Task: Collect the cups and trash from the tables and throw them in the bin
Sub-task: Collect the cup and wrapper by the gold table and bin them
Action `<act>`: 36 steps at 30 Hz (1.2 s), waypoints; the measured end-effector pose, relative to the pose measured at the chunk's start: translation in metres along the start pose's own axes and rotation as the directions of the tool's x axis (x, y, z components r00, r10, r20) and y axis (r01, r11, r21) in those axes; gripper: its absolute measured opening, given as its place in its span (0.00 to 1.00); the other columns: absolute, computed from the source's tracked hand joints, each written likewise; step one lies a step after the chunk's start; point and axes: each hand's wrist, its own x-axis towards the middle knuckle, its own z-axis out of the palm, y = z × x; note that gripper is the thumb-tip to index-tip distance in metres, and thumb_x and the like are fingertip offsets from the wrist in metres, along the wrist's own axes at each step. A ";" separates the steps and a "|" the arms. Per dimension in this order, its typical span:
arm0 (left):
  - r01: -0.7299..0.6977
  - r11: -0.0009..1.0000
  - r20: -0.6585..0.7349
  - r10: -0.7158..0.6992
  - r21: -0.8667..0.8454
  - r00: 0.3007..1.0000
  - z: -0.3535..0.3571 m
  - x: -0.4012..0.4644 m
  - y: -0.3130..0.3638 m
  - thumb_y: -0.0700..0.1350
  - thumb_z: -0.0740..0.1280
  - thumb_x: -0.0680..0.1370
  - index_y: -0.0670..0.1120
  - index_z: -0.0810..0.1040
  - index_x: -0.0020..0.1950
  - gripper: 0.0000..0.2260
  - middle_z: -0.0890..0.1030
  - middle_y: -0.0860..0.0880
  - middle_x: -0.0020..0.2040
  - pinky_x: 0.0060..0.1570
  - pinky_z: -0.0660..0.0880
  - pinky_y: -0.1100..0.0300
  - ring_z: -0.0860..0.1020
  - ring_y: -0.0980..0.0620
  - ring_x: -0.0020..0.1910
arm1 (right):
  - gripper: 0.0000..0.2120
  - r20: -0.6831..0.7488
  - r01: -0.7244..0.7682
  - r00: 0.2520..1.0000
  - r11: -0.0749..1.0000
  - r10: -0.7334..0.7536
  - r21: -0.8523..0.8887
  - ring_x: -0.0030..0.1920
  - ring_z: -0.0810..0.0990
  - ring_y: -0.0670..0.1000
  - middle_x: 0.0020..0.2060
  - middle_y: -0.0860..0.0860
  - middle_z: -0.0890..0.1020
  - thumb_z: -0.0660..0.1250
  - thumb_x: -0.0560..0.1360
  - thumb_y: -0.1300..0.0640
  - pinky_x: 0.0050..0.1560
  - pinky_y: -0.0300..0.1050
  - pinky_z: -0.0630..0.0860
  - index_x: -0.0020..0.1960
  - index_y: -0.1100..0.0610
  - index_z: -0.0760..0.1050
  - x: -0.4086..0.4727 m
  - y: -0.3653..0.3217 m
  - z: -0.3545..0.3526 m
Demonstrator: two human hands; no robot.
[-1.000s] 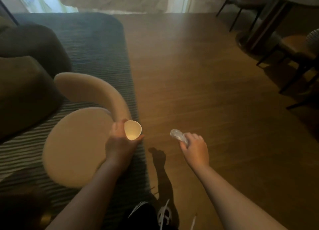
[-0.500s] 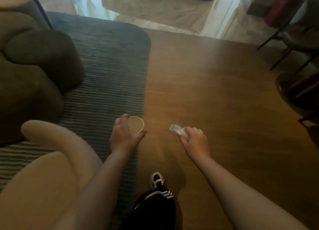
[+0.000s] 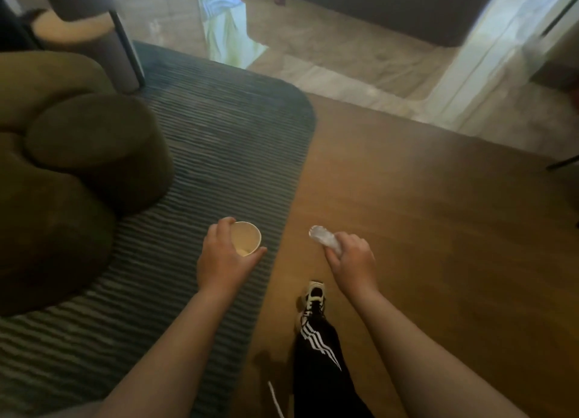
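dark olive sofa far left on striped rug, left hand grip curled round white paper cup over the rug edge, right hand grip clenched on crumpled clear plastic trash above wood floor, three white stripes on black trouser leg, no readable writing

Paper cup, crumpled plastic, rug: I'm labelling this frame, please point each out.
paper cup (image 3: 246, 238), head view, on its inner wall.
crumpled plastic (image 3: 322, 238), head view, on the part sticking out.
rug (image 3: 225, 154), head view, on bare striped surface.
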 end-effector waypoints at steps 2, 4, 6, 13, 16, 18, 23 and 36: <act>0.025 1.000 -0.015 -0.025 0.007 1.000 0.023 0.070 0.013 0.60 0.75 0.65 0.51 0.66 0.65 0.33 0.71 0.49 0.58 0.43 0.72 0.54 0.72 0.50 0.53 | 0.11 0.018 0.051 0.999 0.999 -0.051 0.002 0.47 0.73 0.50 0.46 0.48 0.77 0.62 0.77 0.50 0.49 0.49 0.72 0.57 0.52 0.75 0.082 0.002 0.007; 0.056 0.998 -0.038 -0.056 0.004 0.998 0.040 0.143 0.030 0.60 0.75 0.65 0.51 0.65 0.65 0.33 0.70 0.50 0.58 0.44 0.73 0.53 0.72 0.50 0.53 | 0.11 0.048 0.107 0.993 0.994 -0.107 0.005 0.46 0.72 0.49 0.45 0.47 0.76 0.62 0.77 0.50 0.47 0.47 0.71 0.57 0.51 0.75 0.167 -0.001 0.010; 0.091 0.996 -0.065 -0.091 -0.001 0.994 0.048 0.213 0.049 0.60 0.75 0.65 0.52 0.65 0.65 0.33 0.70 0.51 0.58 0.45 0.74 0.52 0.71 0.51 0.53 | 0.11 0.083 0.165 0.983 0.986 -0.164 -0.008 0.47 0.73 0.50 0.46 0.47 0.77 0.62 0.76 0.50 0.46 0.46 0.70 0.57 0.52 0.75 0.248 -0.012 0.009; 0.180 0.984 -0.164 -0.177 0.002 0.970 0.043 0.422 0.081 0.60 0.75 0.65 0.51 0.66 0.65 0.34 0.71 0.50 0.58 0.44 0.70 0.55 0.72 0.50 0.53 | 0.12 0.109 0.317 0.943 0.948 -0.316 0.009 0.49 0.74 0.49 0.48 0.48 0.78 0.62 0.77 0.49 0.51 0.48 0.73 0.58 0.51 0.74 0.483 -0.090 0.000; 0.224 0.975 -0.199 -0.222 -0.014 0.955 0.043 0.506 0.075 0.60 0.75 0.65 0.51 0.67 0.63 0.32 0.71 0.50 0.57 0.42 0.69 0.56 0.72 0.51 0.52 | 0.13 0.128 0.361 0.924 0.932 -0.360 0.013 0.50 0.74 0.50 0.48 0.49 0.78 0.62 0.77 0.49 0.52 0.49 0.73 0.59 0.53 0.74 0.569 -0.128 0.018; 0.249 0.968 -0.214 -0.246 -0.013 0.945 0.046 0.565 0.066 0.59 0.75 0.65 0.52 0.67 0.62 0.32 0.71 0.50 0.57 0.42 0.69 0.56 0.72 0.50 0.52 | 0.13 0.139 0.384 0.914 0.923 -0.382 0.015 0.50 0.73 0.51 0.48 0.50 0.78 0.62 0.77 0.49 0.52 0.50 0.72 0.59 0.53 0.74 0.629 -0.152 0.039; 0.264 0.964 -0.204 -0.263 -0.023 0.943 0.037 0.741 0.024 0.59 0.75 0.66 0.52 0.66 0.64 0.32 0.70 0.51 0.58 0.49 0.73 0.54 0.71 0.51 0.54 | 0.14 0.150 0.402 0.903 0.915 -0.403 0.041 0.49 0.73 0.52 0.48 0.51 0.78 0.63 0.77 0.49 0.51 0.49 0.72 0.60 0.54 0.75 0.792 -0.236 0.102; 0.314 0.949 -0.209 -0.313 -0.030 0.927 -0.033 1.171 -0.031 0.58 0.76 0.66 0.49 0.67 0.64 0.32 0.71 0.48 0.58 0.50 0.75 0.48 0.72 0.48 0.55 | 0.12 0.199 0.409 0.888 0.910 -0.414 0.070 0.48 0.73 0.52 0.46 0.50 0.77 0.62 0.77 0.48 0.50 0.49 0.73 0.56 0.53 0.74 1.168 -0.470 0.179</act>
